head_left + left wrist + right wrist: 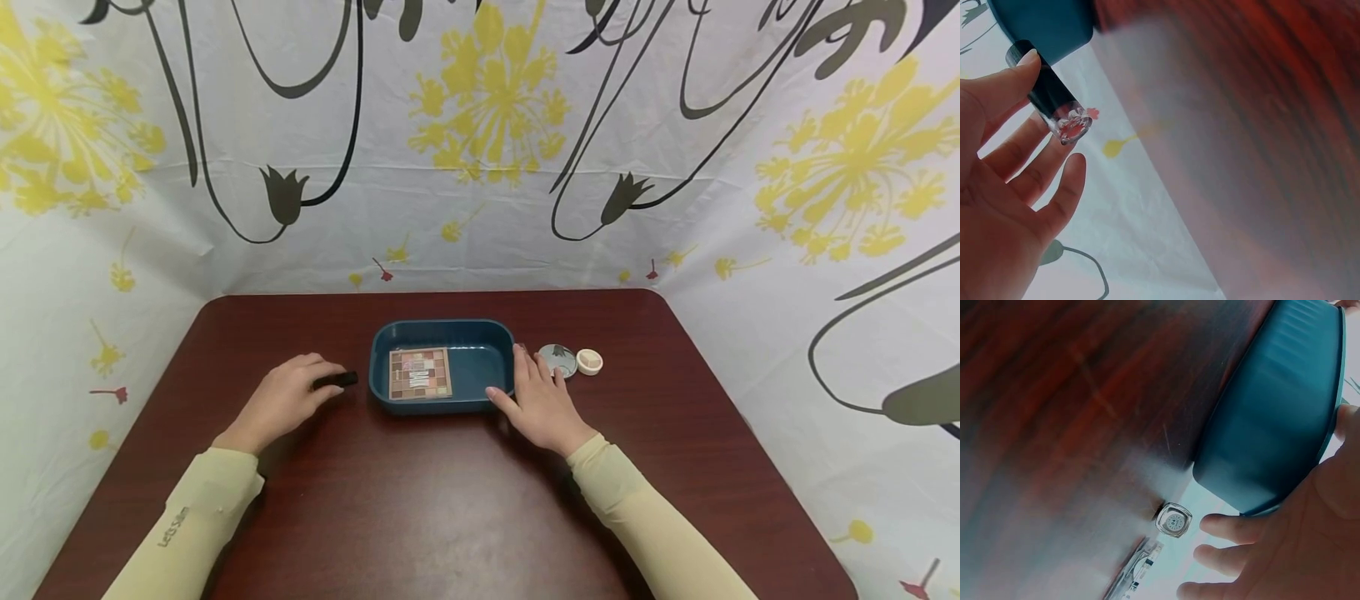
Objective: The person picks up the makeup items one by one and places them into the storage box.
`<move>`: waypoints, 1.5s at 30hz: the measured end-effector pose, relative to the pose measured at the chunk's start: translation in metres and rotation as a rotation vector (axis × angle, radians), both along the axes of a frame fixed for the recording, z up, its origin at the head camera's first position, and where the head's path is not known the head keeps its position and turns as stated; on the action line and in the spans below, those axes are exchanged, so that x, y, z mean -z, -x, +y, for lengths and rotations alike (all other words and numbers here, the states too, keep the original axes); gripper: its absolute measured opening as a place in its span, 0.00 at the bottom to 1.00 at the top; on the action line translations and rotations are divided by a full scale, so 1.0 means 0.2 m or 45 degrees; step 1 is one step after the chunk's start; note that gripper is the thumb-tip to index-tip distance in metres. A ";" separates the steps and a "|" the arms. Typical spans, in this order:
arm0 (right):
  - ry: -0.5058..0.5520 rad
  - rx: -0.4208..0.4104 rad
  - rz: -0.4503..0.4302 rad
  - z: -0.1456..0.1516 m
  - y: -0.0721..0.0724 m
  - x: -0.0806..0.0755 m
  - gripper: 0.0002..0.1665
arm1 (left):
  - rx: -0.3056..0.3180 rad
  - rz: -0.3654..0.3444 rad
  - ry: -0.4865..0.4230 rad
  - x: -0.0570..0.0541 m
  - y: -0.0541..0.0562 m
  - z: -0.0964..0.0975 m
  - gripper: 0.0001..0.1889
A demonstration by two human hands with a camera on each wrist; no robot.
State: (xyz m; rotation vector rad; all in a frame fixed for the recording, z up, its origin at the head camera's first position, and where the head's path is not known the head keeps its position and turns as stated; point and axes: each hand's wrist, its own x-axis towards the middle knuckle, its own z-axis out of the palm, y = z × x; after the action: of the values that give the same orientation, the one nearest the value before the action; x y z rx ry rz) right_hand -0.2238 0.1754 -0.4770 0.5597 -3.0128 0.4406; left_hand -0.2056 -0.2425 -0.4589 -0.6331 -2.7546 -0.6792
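My left hand (281,400) pinches a small cosmetic tube (335,380) with a black cap, just left of the blue tray (442,409). In the left wrist view the tube (1052,90) has a clear end with red in it, and the thumb presses on the black part. Inside the tray's left half lies an eyeshadow palette (420,373). My right hand (542,404) lies against the tray's right end, thumb at the rim and fingers extended along the outside. The right wrist view shows those fingers straight and spread beside the tray (1272,406).
Past the right fingers lie a round grey disc (557,359) and a round cream-white container (589,362). A clear squarish base (1174,520) with a round label and a flat clear item (1135,569) appear near the right fingertips. Patterned cloth (465,233) borders the dark table (420,500).
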 end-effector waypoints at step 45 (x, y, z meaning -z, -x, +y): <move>0.036 0.018 -0.004 0.00 -0.01 -0.01 0.58 | 0.125 0.049 -0.014 -0.19 0.04 0.32 0.19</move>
State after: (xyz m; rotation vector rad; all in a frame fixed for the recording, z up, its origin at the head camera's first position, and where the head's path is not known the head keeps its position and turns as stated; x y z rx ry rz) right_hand -0.2209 0.1747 -0.4750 0.5360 -3.0062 0.4826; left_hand -0.2140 -0.1777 -0.4213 -0.7748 -2.6973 -0.6953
